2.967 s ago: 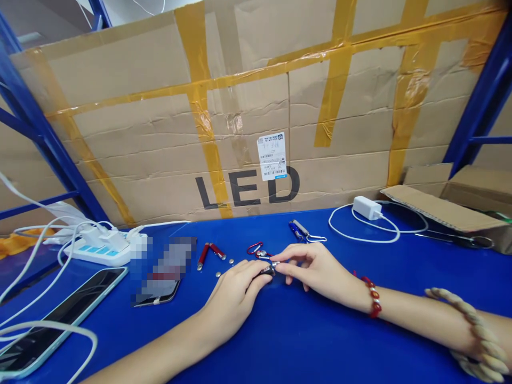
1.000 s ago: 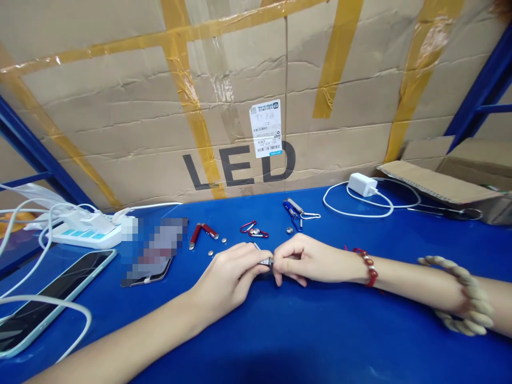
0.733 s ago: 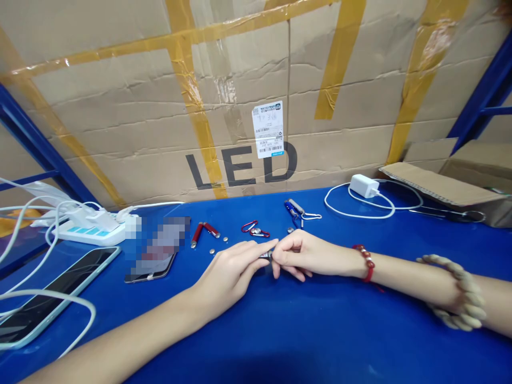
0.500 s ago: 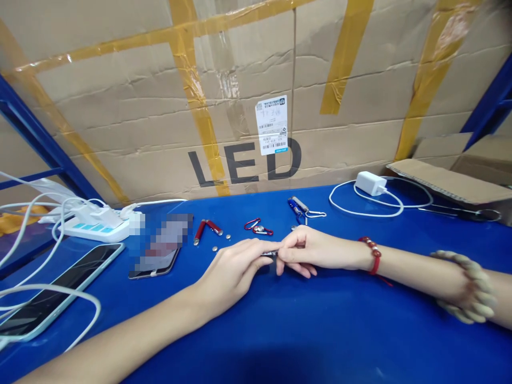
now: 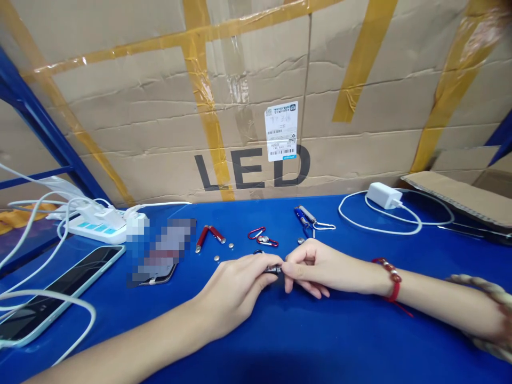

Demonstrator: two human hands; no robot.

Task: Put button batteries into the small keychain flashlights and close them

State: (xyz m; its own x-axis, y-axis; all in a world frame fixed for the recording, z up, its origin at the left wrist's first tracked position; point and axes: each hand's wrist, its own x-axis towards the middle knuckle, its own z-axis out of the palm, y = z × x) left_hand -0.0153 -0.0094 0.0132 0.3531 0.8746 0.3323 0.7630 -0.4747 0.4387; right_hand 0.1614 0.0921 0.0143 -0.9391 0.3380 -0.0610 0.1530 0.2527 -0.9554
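My left hand [image 5: 236, 285] is closed around a small black flashlight [image 5: 272, 270], a short tube mostly hidden under the fingers. A dark ring or clip shows just behind the index finger. At the tube's right end, my right hand [image 5: 312, 266] has thumb and index finger pinched together, and its other fingers curl loosely below. Whatever lies between those right fingertips is hidden. Beyond the hands lie two red carabiner clips [image 5: 267, 241] with a button cell on them, and another button cell [image 5: 301, 241] rests by my right knuckles.
Two red tubes [image 5: 210, 234] and button cells [image 5: 231, 246] lie left of centre. Blue and silver flashlights [image 5: 306, 216] sit farther back. Phones [image 5: 60, 293], a power strip [image 5: 108, 232] and cables occupy the left. A white charger [image 5: 383, 196] lies right, before a large cardboard box [image 5: 248, 69].
The view has shifted, so the scene sits a little lower and farther right. More of the black flashlight's end shows between my hands, and the right fingers remain pinched at it.
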